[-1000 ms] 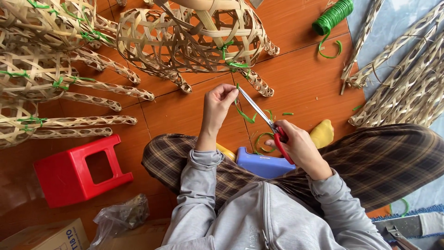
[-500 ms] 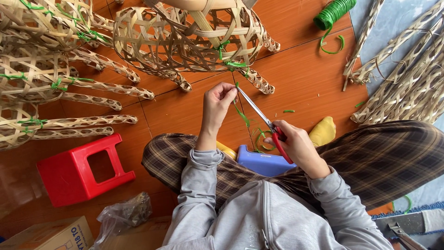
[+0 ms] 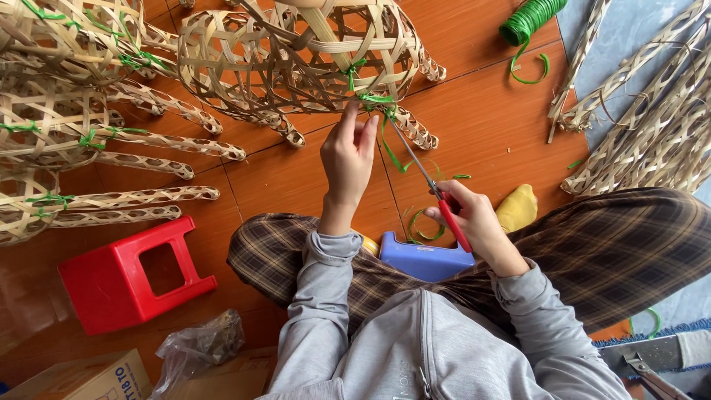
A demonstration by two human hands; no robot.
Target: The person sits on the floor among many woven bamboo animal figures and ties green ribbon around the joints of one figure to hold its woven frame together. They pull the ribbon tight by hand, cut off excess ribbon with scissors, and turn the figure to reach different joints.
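Green plastic tie (image 3: 374, 98) is knotted at the lower rim of the woven bamboo basket (image 3: 296, 59), and that knot is where both your hands meet. Your left hand (image 3: 348, 152) reaches up just below the basket, its fingertips pinched on the tie's hanging end, presumably to keep it taut and steady for a cut. Your right hand (image 3: 474, 218) sits lower and further from the basket, closed around the red handles of the scissors (image 3: 426, 178), whose thin blades slant up to the knot; they look nearly closed, though you cannot tell from this angle whether the tie lies between them. A loose green tail curls down between your two hands. Beside the basket, to its left, lie more woven bamboo frames (image 3: 67, 126) bound with the same green ties (long woven legs stick out from them across the orange tiled floor (image 3: 481, 111)). Beyond the basket, up and to its right, lies a green spool of tie (image 3: 529, 18), and further right a heap of bamboo strips (image 3: 652, 126). Nearer you than the basket are a blue plastic stool (image 3: 422, 259) at your knees, a yellow object (image 3: 517, 207) beside it, and a red plastic stool (image 3: 129, 274) off to the left.
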